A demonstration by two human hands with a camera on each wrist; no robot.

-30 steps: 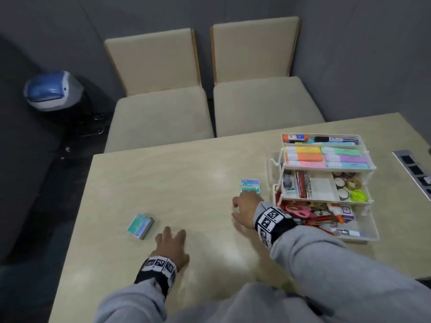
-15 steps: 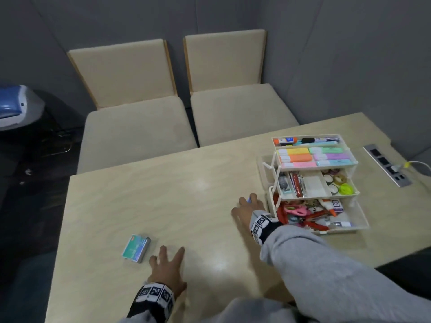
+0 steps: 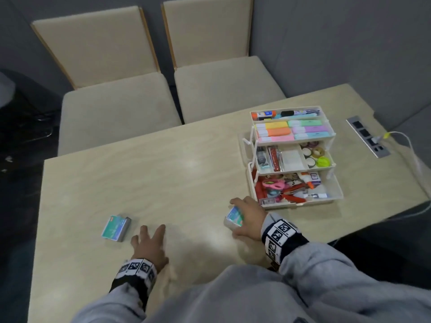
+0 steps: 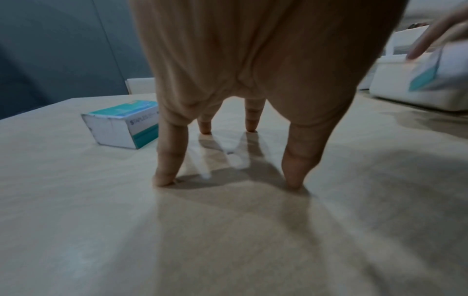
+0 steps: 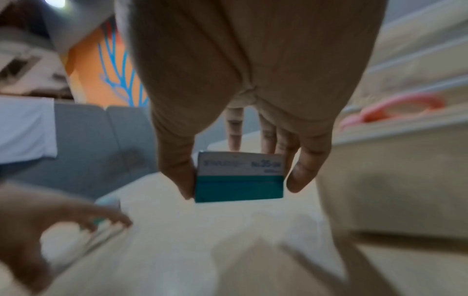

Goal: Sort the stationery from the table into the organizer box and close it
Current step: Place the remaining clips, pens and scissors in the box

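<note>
My right hand grips a small teal-and-white staples box between thumb and fingers, lifted off the table just left of the organizer box; the right wrist view shows the staples box in that pinch. The white organizer stands open in three stepped tiers holding markers, highlighters, tape rolls, scissors and glue. A second staples box lies on the table at the left. My left hand rests beside it, fingertips spread on the wood, holding nothing.
The beige table ends close behind the organizer, with two cushioned chairs beyond it. A power socket strip with a white cable plugged in sits at the table's right edge.
My right hand closed round the staples box beside the organizer, lifted it and drew it toward me. The left hand stayed flat near the other box. The head view shifted.
</note>
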